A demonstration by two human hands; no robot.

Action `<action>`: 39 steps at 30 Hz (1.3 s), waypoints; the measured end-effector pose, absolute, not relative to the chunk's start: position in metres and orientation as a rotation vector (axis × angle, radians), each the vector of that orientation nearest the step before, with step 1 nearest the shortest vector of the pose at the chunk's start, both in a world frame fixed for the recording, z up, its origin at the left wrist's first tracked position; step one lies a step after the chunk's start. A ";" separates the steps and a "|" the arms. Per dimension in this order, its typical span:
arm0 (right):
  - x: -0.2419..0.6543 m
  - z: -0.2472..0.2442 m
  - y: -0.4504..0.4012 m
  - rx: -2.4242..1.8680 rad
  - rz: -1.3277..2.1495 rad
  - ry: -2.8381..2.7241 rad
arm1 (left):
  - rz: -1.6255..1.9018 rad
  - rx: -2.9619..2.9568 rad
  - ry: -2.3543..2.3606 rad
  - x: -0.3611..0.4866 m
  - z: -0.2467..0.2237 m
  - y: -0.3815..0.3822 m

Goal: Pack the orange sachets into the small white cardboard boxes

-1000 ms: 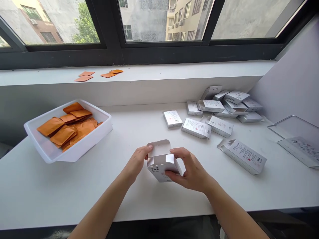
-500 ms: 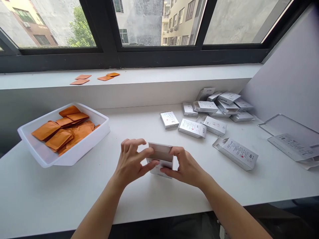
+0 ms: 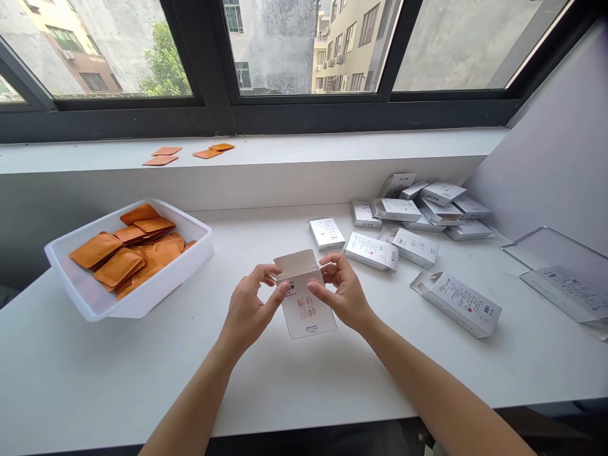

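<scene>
Between my two hands, over the front middle of the table, is a small white carton (image 3: 308, 310) with red and black print on the side facing me. Its top flap (image 3: 295, 261) stands up at the far end. My left hand (image 3: 259, 297) pinches the carton's upper left edge, thumb in front and fingers behind. At the upper right edge, my right hand (image 3: 344, 291) grips it with the thumb on the printed face and the fingers curled behind. The carton's back is hidden from me.
A white plastic bin (image 3: 137, 310) of orange sachets (image 3: 118, 266) stands at the left. Several printed cartons (image 3: 418, 247) are piled at the back right. A wire stand (image 3: 546, 237) with flat cartons (image 3: 565, 288) is far right. Orange sachets (image 3: 161, 160) also lie on the windowsill (image 3: 308, 145).
The carton has tilted so its printed face shows fully, where its inside top was seen before. Both hands keep their grip at its upper edges. The view has shifted slightly.
</scene>
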State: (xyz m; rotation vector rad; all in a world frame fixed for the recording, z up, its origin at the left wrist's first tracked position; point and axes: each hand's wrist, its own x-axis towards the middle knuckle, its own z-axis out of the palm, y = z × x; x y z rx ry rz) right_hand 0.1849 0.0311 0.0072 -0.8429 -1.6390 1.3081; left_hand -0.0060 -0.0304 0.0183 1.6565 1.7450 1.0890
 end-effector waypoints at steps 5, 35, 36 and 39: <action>0.187 -0.006 0.031 -0.846 1.495 -1.430 | 1.041 1.578 1.587 -0.002 0.016 -0.030; 0.194 -0.009 0.030 -0.993 0.493 -2.188 | 0.739 1.804 2.424 -0.060 0.013 0.035; 0.195 -0.009 0.029 -0.994 0.483 -2.191 | 0.642 1.845 2.404 -0.059 0.007 0.032; 0.195 -0.007 0.030 -1.034 0.438 -2.200 | 0.517 1.939 2.337 -0.055 -0.011 0.023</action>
